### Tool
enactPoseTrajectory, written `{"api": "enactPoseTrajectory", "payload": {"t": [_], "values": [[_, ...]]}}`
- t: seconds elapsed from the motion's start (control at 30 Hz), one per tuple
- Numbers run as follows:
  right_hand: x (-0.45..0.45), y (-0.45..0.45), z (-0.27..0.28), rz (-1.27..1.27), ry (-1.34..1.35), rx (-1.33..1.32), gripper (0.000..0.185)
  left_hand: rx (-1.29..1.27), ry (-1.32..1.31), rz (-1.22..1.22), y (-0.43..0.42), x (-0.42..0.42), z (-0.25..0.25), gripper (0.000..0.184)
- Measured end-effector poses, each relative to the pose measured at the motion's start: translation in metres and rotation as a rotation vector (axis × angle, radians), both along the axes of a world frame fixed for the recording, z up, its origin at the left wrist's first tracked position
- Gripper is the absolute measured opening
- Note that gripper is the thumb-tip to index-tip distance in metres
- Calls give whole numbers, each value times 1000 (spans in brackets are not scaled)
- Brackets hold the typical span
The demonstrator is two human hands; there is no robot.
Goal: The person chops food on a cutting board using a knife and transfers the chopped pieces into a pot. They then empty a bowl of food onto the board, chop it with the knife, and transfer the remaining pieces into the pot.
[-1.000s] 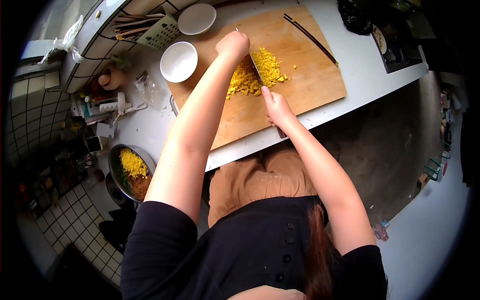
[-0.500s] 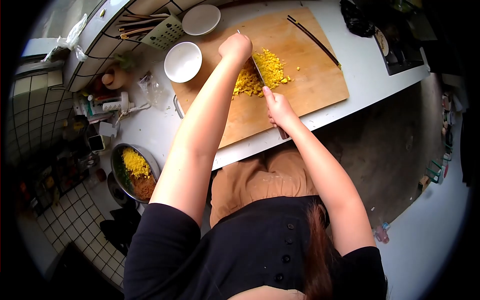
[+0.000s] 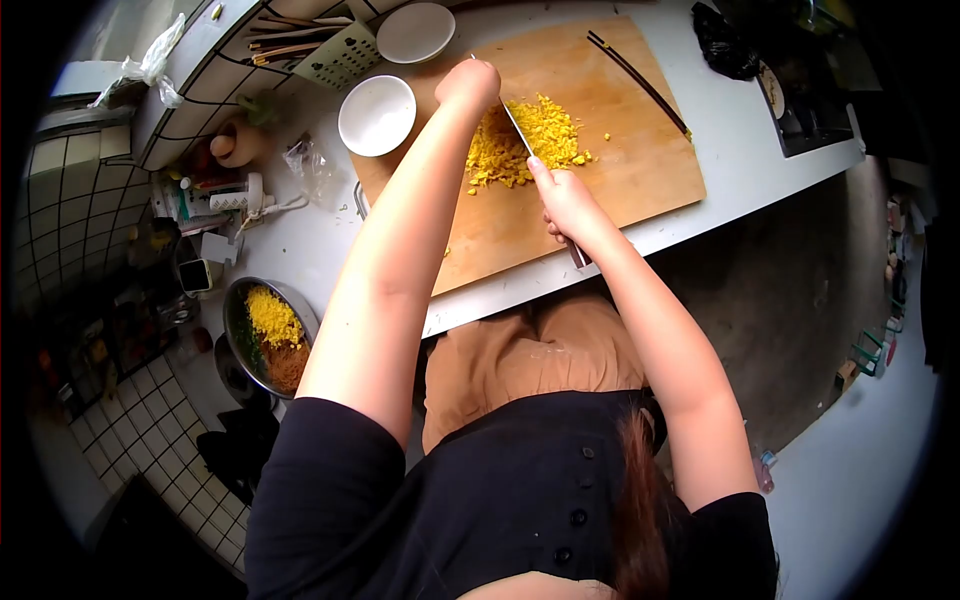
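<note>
Both my hands are on one knife, which is over the cutting board in front of me. Right hand is wrapped round the handle, thumb forward near where the blade starts; the butt pokes out below my fist, close to the board's near edge. Left hand is curled over the far end of the blade, tip just showing past it; its underside is hidden, so can't tell whether it pinches the steel or only presses down. Key relation: the knife's long axis runs on a slant, from the handle near me on the right, away and leftward to the left hand, so the blade spans between my two hands. Right is the nearer hand to my body, left reaches farther out. Chopped yellow pieces lie on both sides of the blade, beyond and left of my right hand, in between and to the right of my left one; my left forearm may cover some of the left side. One stray crumb sits apart to the right. Around: white bowl just left of the left hand, chopsticks along the board's right side, well apart from both hands, metal basin with yellow and brown heaps, left of my left arm.
</note>
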State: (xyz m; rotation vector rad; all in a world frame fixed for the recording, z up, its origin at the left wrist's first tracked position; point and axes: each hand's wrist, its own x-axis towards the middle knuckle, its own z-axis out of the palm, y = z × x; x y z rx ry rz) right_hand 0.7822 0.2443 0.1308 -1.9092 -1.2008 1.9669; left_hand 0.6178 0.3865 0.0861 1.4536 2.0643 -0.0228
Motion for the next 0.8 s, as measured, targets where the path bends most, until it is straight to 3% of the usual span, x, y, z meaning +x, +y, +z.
{"api": "enactPoseTrajectory", "payload": {"t": [0.03,0.13,0.23,0.33,0.5,0.57,0.63,0.73,0.8], "values": [[-2,6,15,-2,10,-19,51,7,51,-104,2,-4,7,36],[-11,1,27,-55,58,-94,51,-50,44,-82,3,-7,6,36],[-5,-30,-55,-76,67,139,51,100,57,-62,-15,8,2,37],[-8,-25,-50,-56,36,129,52,85,42,-5,-18,10,8,38],[-10,7,29,52,-15,-75,52,-50,28,-146,2,-14,4,41],[-17,-7,18,0,-7,-37,51,-3,10,-94,-5,-12,-4,41],[-11,-26,-38,-26,26,135,51,76,-6,-43,-18,-1,2,43],[-8,-31,-53,-54,62,173,51,137,29,-9,-23,7,-2,43],[-4,-17,-26,-18,61,79,51,74,24,21,-16,1,3,42]]}}
